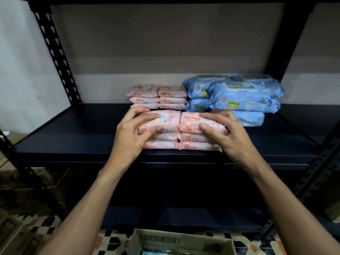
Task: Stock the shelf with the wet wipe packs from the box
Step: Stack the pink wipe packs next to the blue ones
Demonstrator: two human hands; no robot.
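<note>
Two stacks of pink wet wipe packs stand side by side near the front edge of the dark shelf. My left hand grips the top pink pack of the left stack, fingers on top and thumb at its front. My right hand grips the top pink pack of the right stack the same way. Behind them stand more pink packs in two stacks. Blue packs are piled at the back right. The cardboard box sits open on the floor below.
Black slotted uprights frame the shelf on both sides. The left and far right parts of the shelf board are bare. A lower shelf lies beneath. The floor has a patterned tile.
</note>
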